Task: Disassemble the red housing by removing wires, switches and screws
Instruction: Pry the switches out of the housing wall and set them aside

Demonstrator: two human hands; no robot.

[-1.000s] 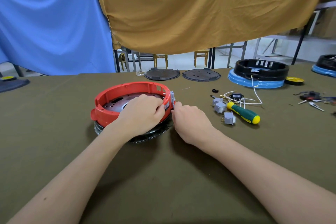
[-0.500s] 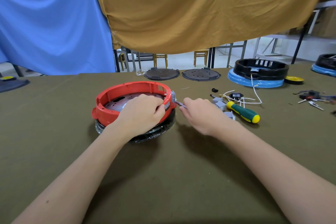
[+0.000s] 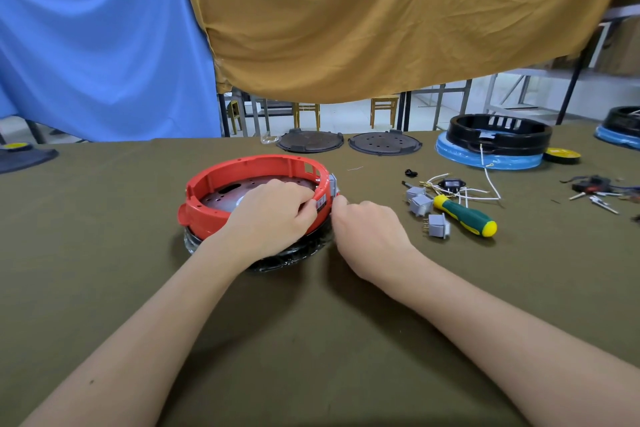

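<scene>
The red housing (image 3: 256, 166) is a ring that sits on a black base wrapped in film, at the table's middle. My left hand (image 3: 273, 215) grips its near right rim, with the fingers curled over the wall onto a small grey part. A grey switch (image 3: 333, 184) sticks out of the wall's right side. Just below that switch, my right hand (image 3: 370, 236) has its curled fingertips against the outer wall; what they pinch is mostly hidden. Three loose grey switches (image 3: 420, 204) and white wires (image 3: 479, 190) lie to the right.
A green and yellow screwdriver (image 3: 464, 216) lies beside the loose switches. Two dark round lids (image 3: 310, 141) lie at the far edge. A black housing on a blue base (image 3: 498, 142), a yellow tape roll (image 3: 562, 155) and small tools (image 3: 594, 185) are at the right.
My right hand pulled away to the right half a second ago and has come back against the housing's right wall. My left hand has stayed on the rim.
</scene>
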